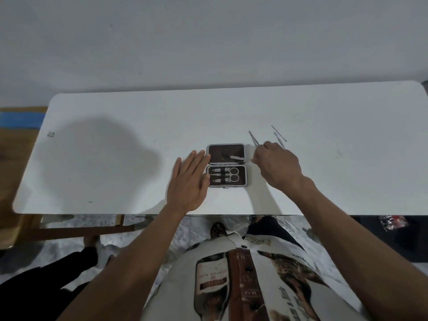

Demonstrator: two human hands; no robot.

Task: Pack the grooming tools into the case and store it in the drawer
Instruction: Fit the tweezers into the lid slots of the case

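case (226,164) centre frame, open: clippers (220,175), scissors (233,175) strapped in | left hand (188,181) flat, touching case | right hand (275,166) grip unclear

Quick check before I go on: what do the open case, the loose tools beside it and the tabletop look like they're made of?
Case: dark brown lining, leather-like or vinyl, with a bright, probably metal rim; too blurred for certainty. Loose tools: thin, grey and slightly shiny, most likely steel, like the scissors strapped inside the case. Table: smooth matte white with rounded corners, looks like plastic or laminate.
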